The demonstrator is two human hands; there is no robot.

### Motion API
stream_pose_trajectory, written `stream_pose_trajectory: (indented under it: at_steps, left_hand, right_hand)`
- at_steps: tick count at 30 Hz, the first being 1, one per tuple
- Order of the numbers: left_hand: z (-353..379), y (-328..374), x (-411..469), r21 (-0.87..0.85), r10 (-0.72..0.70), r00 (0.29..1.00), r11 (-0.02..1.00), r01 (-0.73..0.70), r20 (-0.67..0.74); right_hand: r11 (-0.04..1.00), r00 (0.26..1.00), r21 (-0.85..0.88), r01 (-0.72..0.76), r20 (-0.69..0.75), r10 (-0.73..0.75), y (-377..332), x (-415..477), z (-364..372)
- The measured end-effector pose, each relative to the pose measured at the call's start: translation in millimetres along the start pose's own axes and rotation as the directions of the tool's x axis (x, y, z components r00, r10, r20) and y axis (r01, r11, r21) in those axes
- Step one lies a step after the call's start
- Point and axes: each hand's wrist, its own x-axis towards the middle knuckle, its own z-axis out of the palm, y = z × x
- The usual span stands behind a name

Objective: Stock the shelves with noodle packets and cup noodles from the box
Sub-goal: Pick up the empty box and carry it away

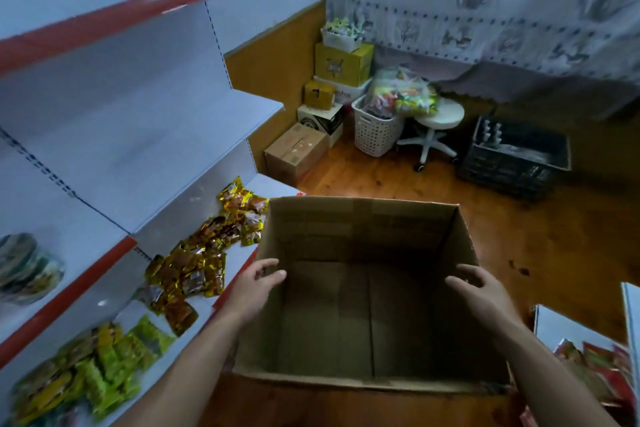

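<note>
1. Wood-floored storeroom, white shelving [114,135] running from 8 to 11 o'clock; a laundry basket [374,132], stool [436,118] and dark crate [512,163] sit well off at 1 o'clock.
2. Box [360,229] at 6 o'clock, top open, inside looks bare (nothing left to pull, I judge).
3. Gold noodle packets [194,270] lie strewn on the low shelf at 8 o'clock, just beside the box's left wall. Green packets [117,357] are at 7 o'clock. Cup noodles [27,270], blurred, are on the shelf above at 9 o'clock.
4. Left hand [254,288] is over the left rim, fingers loosely curled, holding nothing. Right hand [481,291] is over the right rim, fingers spread, empty. Contact with the cardboard: cannot tell.
5. Hands flank both walls, likely to lift or shift the emptied box; stocking looks nearly done.
6. Packets lie loose rather than in rows, so they probably want straightening.
</note>
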Motion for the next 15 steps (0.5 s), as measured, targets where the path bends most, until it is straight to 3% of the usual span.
stream_pose_trajectory:
  at_steps: [9, 15]
  left_hand:
    - [44.7, 71.7, 120.4, -0.037, -0.003, 0.999, 0.999, 0.004, 0.039]
    - [69.4, 135.3, 235.6, -0.047, 0.026, 0.996, 0.999, -0.022, 0.085]
  right_hand:
    - [1.000, 1.000, 0.002, 0.005, -0.025, -0.005, -51.6, 125.5, -28.7]
    - [0.999, 0.992, -0.028, 0.018, -0.123, -0.021, -117.6, 235.1, -37.6]
